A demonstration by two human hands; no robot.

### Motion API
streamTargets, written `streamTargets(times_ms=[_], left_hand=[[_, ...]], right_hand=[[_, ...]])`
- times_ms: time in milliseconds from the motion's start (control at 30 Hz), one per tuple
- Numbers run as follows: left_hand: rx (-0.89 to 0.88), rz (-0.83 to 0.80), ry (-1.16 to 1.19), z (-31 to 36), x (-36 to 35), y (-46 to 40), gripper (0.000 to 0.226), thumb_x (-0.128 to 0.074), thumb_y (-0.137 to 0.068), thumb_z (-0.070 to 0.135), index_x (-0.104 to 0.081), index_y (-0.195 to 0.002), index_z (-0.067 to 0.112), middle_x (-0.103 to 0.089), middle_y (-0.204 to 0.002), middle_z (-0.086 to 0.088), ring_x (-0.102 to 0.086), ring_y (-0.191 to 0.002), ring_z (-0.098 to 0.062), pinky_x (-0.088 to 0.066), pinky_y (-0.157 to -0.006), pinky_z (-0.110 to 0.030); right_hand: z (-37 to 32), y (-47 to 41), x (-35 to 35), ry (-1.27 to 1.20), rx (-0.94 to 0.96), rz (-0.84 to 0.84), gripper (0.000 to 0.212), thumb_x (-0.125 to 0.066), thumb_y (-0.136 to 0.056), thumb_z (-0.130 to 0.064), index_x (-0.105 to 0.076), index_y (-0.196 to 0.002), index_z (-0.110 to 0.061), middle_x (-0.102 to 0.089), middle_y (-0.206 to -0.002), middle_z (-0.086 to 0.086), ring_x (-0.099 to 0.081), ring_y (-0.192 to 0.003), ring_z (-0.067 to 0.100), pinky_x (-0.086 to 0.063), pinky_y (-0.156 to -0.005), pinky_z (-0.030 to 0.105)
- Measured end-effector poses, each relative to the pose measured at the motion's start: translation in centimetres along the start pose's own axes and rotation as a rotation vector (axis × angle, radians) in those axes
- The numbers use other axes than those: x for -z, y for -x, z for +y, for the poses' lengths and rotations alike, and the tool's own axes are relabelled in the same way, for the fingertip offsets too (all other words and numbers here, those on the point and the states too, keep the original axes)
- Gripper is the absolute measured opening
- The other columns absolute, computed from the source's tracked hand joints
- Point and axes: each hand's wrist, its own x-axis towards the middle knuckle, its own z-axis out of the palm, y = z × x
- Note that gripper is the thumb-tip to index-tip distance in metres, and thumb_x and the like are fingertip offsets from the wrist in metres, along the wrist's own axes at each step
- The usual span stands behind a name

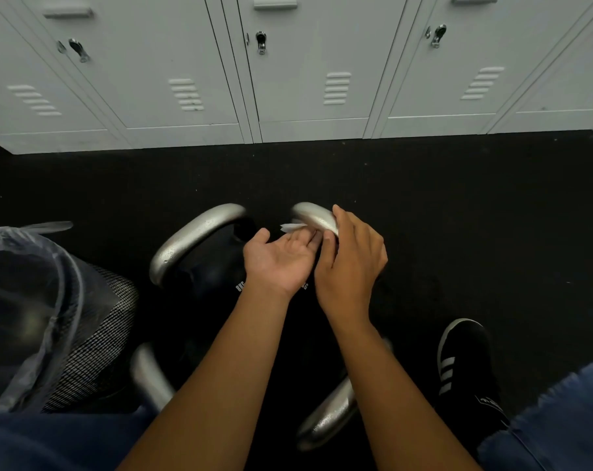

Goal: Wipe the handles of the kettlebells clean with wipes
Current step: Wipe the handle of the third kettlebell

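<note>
A person looks down at two black kettlebells on a dark floor [458,198]. The far kettlebell [206,277] has a shiny silver handle [193,237] that bends in a big loop. The right hand [351,263] is on the right part of this handle, and its fingers [342,215] curl over the metal and grip it. The left hand [281,260] is just beside it, palm up, with its fingers [303,236] reaching under the handle. A small white wipe [292,227] sticks out at these fingertips, touching the handle. The wipe looks held between the left fingertips and the metal, but I cannot tell for sure who pinches it, because the two hands meet there.

The near kettlebell [288,375] sits closer to the person, partly hidden under both arms. Its silver handle [329,416] shows at the bottom, and another part shows on the left.

On the left is a black mesh bin [94,341] with a clear plastic bag [26,266] in it. On the right is a black shoe [465,362] with white stripes. Blue jeans [553,423] show at the bottom. Grey lockers [308,62] stand along the top
</note>
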Motion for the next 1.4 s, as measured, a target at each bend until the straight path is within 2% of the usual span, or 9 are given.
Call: streamTargets(times_ms=[133, 267, 367, 667, 900, 1033, 1133, 1333, 1400], left_hand=[[-0.029, -0.022, -0.006, 0.1, 0.6, 0.4, 0.073, -0.030, -0.107, 0.048, -0.020, -0.154, -0.006, -0.036, -0.156, -0.032, -0.032, -0.149, -0.042, -0.018, -0.126, -0.054], [0.002, -0.024, -0.028, 0.3, -0.2, -0.4, 0.078, -0.027, -0.106, 0.054, -0.027, -0.152, -0.010, -0.042, -0.151, -0.034, -0.036, -0.147, -0.043, -0.020, -0.125, -0.054], [0.017, -0.032, -0.025, 0.4, -0.9, -0.5, 0.080, -0.026, -0.106, 0.055, -0.029, -0.150, -0.012, -0.045, -0.147, -0.037, -0.039, -0.144, -0.044, -0.023, -0.124, -0.053], [0.008, -0.094, -0.124, 0.5, -0.1, 0.2, 0.087, -0.026, -0.103, 0.064, -0.033, -0.150, -0.008, -0.050, -0.146, -0.031, -0.044, -0.143, -0.039, -0.027, -0.123, -0.051], [-0.019, -0.146, -0.351, -0.2, 0.6, 1.3, 0.098, -0.031, -0.096, 0.074, -0.030, -0.154, -0.005, -0.043, -0.156, -0.022, -0.038, -0.147, -0.033, -0.024, -0.125, -0.047], [-0.039, -0.124, -0.253, 0.1, 0.7, 0.8, 0.094, -0.034, -0.097, 0.072, -0.037, -0.151, -0.006, -0.049, -0.151, -0.025, -0.044, -0.143, -0.036, -0.027, -0.124, -0.050], [-0.047, -0.133, -0.193, 0.2, 0.3, 0.6, 0.094, -0.034, -0.097, 0.071, -0.033, -0.150, -0.007, -0.045, -0.151, -0.027, -0.042, -0.143, -0.037, -0.028, -0.123, -0.051], [-0.028, -0.208, -0.465, -1.6, 1.0, 1.6, 0.094, -0.026, -0.097, 0.075, -0.043, -0.149, -0.001, -0.056, -0.147, -0.017, -0.046, -0.143, -0.028, -0.025, -0.125, -0.043], [-0.037, -0.200, -0.467, -1.6, 1.0, 1.6, 0.092, -0.026, -0.097, 0.075, -0.046, -0.146, -0.001, -0.057, -0.145, -0.017, -0.048, -0.141, -0.028, -0.027, -0.124, -0.043]], right_hand=[[1.2, -0.1, 1.8, -0.231, -0.045, -0.036, 0.039, -0.043, -0.109, -0.019, -0.056, -0.146, -0.022, -0.059, -0.143, -0.005, -0.044, -0.135, 0.009, -0.030, -0.112, 0.025], [2.7, 0.2, 3.7, -0.316, -0.133, -0.058, 0.033, -0.053, -0.107, -0.023, -0.065, -0.138, -0.022, -0.064, -0.135, -0.009, -0.052, -0.128, 0.003, -0.031, -0.101, -0.001], [2.9, 0.0, 4.2, -0.339, -0.132, 0.001, 0.027, -0.065, -0.101, -0.020, -0.073, -0.127, -0.018, -0.069, -0.129, -0.005, -0.060, -0.121, 0.003, -0.040, -0.105, 0.008], [3.8, 0.6, 5.5, -0.567, -0.318, 0.012, 0.022, -0.076, -0.094, -0.022, -0.079, -0.115, -0.026, -0.071, -0.112, -0.016, -0.064, -0.105, -0.010, -0.046, -0.094, 0.007], [4.6, 0.4, 6.2, -0.575, -0.349, -0.064, 0.024, -0.076, -0.094, -0.027, -0.078, -0.118, -0.028, -0.072, -0.113, -0.017, -0.063, -0.106, -0.011, -0.045, -0.091, 0.003], [4.9, 0.3, 6.3, -0.593, -0.345, -0.089, 0.025, -0.076, -0.094, -0.026, -0.077, -0.119, -0.027, -0.073, -0.113, -0.017, -0.064, -0.105, -0.011, -0.047, -0.093, 0.006], [5.1, 0.0, 6.6, -0.535, -0.319, -0.132, 0.027, -0.075, -0.094, -0.028, -0.076, -0.121, -0.029, -0.073, -0.112, -0.016, -0.065, -0.103, -0.011, -0.046, -0.090, 0.007], [5.2, -0.3, 7.1, -0.524, -0.315, -0.178, 0.027, -0.074, -0.095, -0.026, -0.075, -0.122, -0.029, -0.073, -0.115, -0.015, -0.066, -0.104, -0.008, -0.048, -0.090, 0.007], [5.3, -0.2, 7.0, -0.521, -0.316, -0.176, 0.028, -0.074, -0.095, -0.026, -0.075, -0.123, -0.028, -0.073, -0.116, -0.014, -0.066, -0.105, -0.008, -0.048, -0.090, 0.006]])
